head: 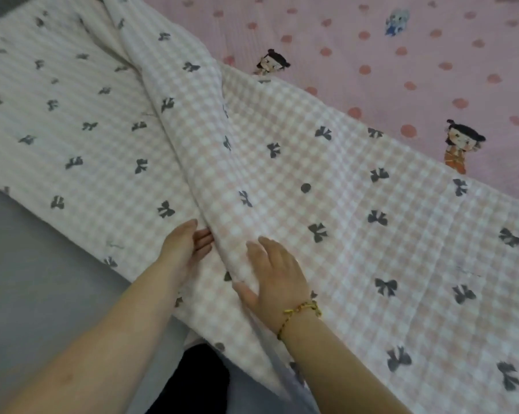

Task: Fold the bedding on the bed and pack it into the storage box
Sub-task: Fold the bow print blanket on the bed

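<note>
blanket (282, 174) comes first, since it is the biggest thing we see. it is soft, with pale pink and white squares and little grey bows. it lies spread across the bed from the top left down to the bottom right. 1 long raised fold (174, 121) runs down its middle toward us, like a little hill.

behind it, at the top right, is the pink sheet (401, 55) with round pink dots and 3 small cartoon pictures. the blanket lies on top of this sheet and hides part of 2 of them. on the left a plain grey surface (28, 279) sits beside the blanket's edge. something dark (192, 380) shows at the bottom between our arms, and we cannot tell what it is.

our left hand (186, 249) is at the left side of the fold. its fingers are nearly straight, their tips slid under the raised cloth, and the thumb is free on top. it pinches nothing that we can see. our right hand (276, 273) lies flat on the blanket just right of the fold, fingers straight, pressing down. a yellow bracelet (300, 315) goes round the right wrist.
</note>
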Demonstrator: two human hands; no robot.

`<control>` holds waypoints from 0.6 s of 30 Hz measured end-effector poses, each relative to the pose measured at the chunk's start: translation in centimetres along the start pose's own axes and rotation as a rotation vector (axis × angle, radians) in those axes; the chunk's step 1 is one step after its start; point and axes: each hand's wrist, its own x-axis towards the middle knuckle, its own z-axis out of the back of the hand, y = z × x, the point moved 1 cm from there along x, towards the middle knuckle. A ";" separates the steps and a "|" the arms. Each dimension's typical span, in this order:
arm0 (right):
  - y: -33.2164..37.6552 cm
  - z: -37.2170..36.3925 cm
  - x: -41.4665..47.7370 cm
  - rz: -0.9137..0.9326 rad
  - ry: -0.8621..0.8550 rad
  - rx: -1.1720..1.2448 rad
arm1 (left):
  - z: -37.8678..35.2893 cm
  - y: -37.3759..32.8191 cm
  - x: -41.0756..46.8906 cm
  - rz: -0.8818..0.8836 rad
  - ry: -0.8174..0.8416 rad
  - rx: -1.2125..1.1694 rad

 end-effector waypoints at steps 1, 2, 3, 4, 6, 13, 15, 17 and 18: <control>1.5 -0.5 2.6 0.018 0.071 0.024 | 0.2 -1.0 0.9 -0.030 0.006 0.057; 3.1 -1.6 5.9 -0.006 0.193 0.041 | 1.0 -2.1 2.6 -0.051 -0.004 0.142; 4.0 -1.9 8.4 -0.063 0.299 0.073 | 1.5 -2.8 3.7 -0.109 -0.009 0.275; 4.0 -2.4 10.5 -0.126 0.333 0.076 | 1.9 -3.6 5.0 -0.201 -0.006 0.392; 2.9 -2.3 15.2 -0.253 0.301 0.214 | 2.5 -6.7 7.8 -0.454 0.050 0.661; -4.1 -0.8 17.8 -0.707 0.139 0.790 | -1.6 -10.1 13.7 -1.105 0.622 1.801; -4.8 -1.2 18.6 -0.762 0.130 0.831 | -3.8 -11.6 15.3 -1.135 0.605 1.845; -5.4 -1.9 19.0 -0.803 0.103 0.862 | -5.5 -12.6 16.5 -1.175 0.635 1.824; -5.6 -2.4 19.0 -0.799 0.092 0.846 | -6.0 -13.1 17.0 -1.161 0.662 1.846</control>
